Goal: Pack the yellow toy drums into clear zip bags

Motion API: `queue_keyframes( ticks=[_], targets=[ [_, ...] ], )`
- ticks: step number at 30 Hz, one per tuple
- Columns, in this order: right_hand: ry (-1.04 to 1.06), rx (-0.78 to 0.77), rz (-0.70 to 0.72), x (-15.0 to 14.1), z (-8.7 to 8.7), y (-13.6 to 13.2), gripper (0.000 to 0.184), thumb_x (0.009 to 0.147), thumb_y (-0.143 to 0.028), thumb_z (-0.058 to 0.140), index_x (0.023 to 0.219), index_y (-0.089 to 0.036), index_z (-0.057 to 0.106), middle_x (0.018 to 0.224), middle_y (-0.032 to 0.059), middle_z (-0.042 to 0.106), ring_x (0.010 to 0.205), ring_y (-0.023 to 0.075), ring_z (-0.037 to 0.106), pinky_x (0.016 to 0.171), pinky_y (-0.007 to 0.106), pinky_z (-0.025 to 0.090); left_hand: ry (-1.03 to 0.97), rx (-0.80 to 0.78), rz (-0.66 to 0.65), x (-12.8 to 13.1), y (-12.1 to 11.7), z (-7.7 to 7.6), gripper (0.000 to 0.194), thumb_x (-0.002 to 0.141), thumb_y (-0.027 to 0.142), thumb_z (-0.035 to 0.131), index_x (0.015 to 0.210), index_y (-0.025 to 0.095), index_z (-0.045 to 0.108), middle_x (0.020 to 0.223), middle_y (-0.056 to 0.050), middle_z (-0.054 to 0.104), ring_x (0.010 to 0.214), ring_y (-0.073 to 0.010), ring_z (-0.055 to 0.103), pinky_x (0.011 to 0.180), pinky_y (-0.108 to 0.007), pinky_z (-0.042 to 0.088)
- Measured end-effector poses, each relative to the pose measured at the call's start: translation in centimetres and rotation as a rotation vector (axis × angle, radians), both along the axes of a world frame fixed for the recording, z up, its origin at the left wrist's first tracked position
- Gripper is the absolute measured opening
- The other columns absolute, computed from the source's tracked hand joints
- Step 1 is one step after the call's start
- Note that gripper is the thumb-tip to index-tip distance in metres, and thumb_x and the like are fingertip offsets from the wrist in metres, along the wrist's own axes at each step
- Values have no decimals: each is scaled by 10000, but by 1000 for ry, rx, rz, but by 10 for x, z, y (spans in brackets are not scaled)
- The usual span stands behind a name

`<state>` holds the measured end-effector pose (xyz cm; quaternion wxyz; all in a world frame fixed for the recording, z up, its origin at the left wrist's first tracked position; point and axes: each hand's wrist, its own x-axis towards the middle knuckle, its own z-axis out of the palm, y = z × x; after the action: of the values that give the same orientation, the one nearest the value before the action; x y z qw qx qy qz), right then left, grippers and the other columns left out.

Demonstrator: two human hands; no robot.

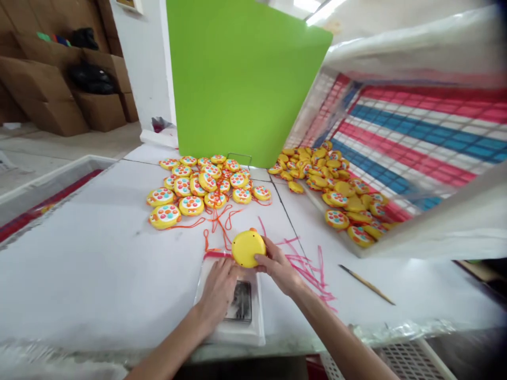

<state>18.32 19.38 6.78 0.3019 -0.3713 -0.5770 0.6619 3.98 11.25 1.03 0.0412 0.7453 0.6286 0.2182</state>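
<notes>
My right hand (pixel 279 266) grips a round yellow toy (pixel 248 248) with its plain back turned up, the thumb on its lower face. Small screw holes and an orange tip show on it. My left hand (pixel 219 287) is on a clear plastic bag (pixel 253 335), fingers bent together near its red-edged mouth, close to the toy's left side; the fingertips are partly hidden. A dark printed patch (pixel 242 302) shows on the bag beside this hand. Past the hands lies a pile of similar toys (pixel 191 206) with coloured dots on white faces and orange cords (pixel 216 221).
A tipped white crate (pixel 415 240) with a striped lining spills more yellow toys (pixel 317 169) at right. A thin brush-like stick (pixel 368 285) and pink marks (pixel 312 274) are on the white table (pixel 99 264). A green panel (pixel 245 79) stands behind; a bin (pixel 51 190) is at left.
</notes>
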Motion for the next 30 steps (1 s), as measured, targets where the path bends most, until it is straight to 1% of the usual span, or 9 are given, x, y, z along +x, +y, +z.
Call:
queue_keyframes(
  ticks=[3, 6, 10, 12, 14, 17, 22, 24, 30],
  targets=[
    [79, -138, -45, 11, -3, -5, 535, 670, -260, 666, 1172, -226, 485, 1027, 50, 581, 865, 191, 581, 603, 270, 519, -25, -13, -22, -2, -1, 7, 229, 823, 66, 397, 928, 143, 586, 947, -102, 607, 883, -240, 530, 803, -409, 449],
    [139, -189, -92, 18, -7, -8, 495, 654, -257, 693, 1119, -214, 531, 980, 45, 601, 821, 184, 594, 589, 270, 515, -107, 1, -19, -3, -1, 9, 245, 823, 76, 386, 937, 145, 591, 951, -109, 606, 894, -246, 528, 815, -425, 441],
    [185, -225, -128, 21, -12, -13, 454, 641, -245, 704, 1072, -201, 568, 945, 44, 617, 792, 179, 598, 581, 271, 507, -415, 21, 105, -1, 3, 13, 243, 886, 210, 362, 960, 164, 589, 936, -102, 624, 905, -231, 555, 823, -401, 436],
    [210, -235, -135, 19, -16, -17, 460, 649, -237, 698, 1088, -212, 561, 945, 38, 618, 800, 177, 598, 582, 262, 504, -575, 15, 173, 2, 6, 18, 276, 879, 321, 418, 1047, 159, 565, 978, -112, 637, 915, -233, 573, 827, -381, 433],
    [238, -231, -143, 16, -19, -22, 486, 662, -235, 690, 1124, -228, 538, 954, 34, 614, 818, 177, 595, 586, 254, 506, -688, -27, 204, 5, 10, 23, 355, 838, 407, 480, 1071, 151, 561, 911, -103, 659, 817, -229, 600, 740, -342, 452],
    [255, -227, -161, 12, -22, -27, 504, 669, -247, 684, 1147, -236, 522, 965, 38, 612, 830, 182, 594, 580, 247, 513, -834, -72, 212, 6, 14, 27, 331, 826, 431, 477, 953, 158, 614, 747, -55, 658, 653, -195, 587, 601, -275, 429],
    [283, -262, -165, 10, -24, -28, 506, 660, -262, 692, 1138, -236, 531, 1001, 50, 608, 834, 192, 610, 564, 241, 522, -945, -38, 281, -1, 12, 25, 328, 854, 409, 420, 758, 176, 630, 627, -13, 614, 614, -171, 560, 594, -248, 419],
    [297, -261, -170, 9, -24, -28, 524, 660, -267, 691, 1155, -237, 522, 1011, 50, 606, 833, 190, 611, 559, 236, 522, -977, -53, 288, -1, 10, 26, 334, 859, 408, 411, 782, 170, 632, 658, -20, 628, 654, -177, 583, 618, -252, 443],
    [261, -196, -186, 5, -27, -31, 600, 681, -270, 684, 1233, -251, 452, 1017, 41, 591, 835, 178, 587, 577, 238, 525, -1245, -229, 282, 4, 11, 28, 316, 724, 324, 606, 969, 127, 633, 904, -76, 689, 829, -223, 636, 702, -299, 516]
  ],
)
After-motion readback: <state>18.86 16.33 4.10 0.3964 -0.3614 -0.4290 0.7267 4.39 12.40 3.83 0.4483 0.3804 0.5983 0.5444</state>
